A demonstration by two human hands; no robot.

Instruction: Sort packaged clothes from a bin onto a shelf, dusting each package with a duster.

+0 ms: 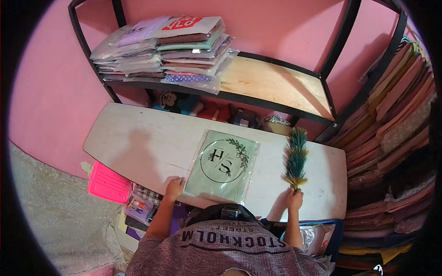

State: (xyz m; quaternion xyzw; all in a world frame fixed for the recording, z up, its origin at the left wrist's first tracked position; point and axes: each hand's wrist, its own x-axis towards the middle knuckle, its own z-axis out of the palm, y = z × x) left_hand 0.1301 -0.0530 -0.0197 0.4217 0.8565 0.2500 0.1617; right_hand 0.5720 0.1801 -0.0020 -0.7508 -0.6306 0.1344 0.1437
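Note:
My right hand (295, 199) grips the handle of a duster (295, 157) with dark green and yellow bristles, held upright in the view over the right part of the white table (145, 138). My left hand (175, 188) rests at the near edge of the table, just left of a clear plastic package (221, 165). Its fingers look curled, and whether they pinch the package's edge or the tabletop cannot be told. The package lies flat, pale green inside, with a printed floral ring and letters.
Behind the table stands a black-framed shelf (276, 81) with stacked bagged garments (159, 51). Hanging or piled fabrics (390, 138) fill the right side. A pink plastic lid or basket (109, 183) and packaged items (140, 207) sit below the table at left; a dark blue bin (338, 238) is at lower right.

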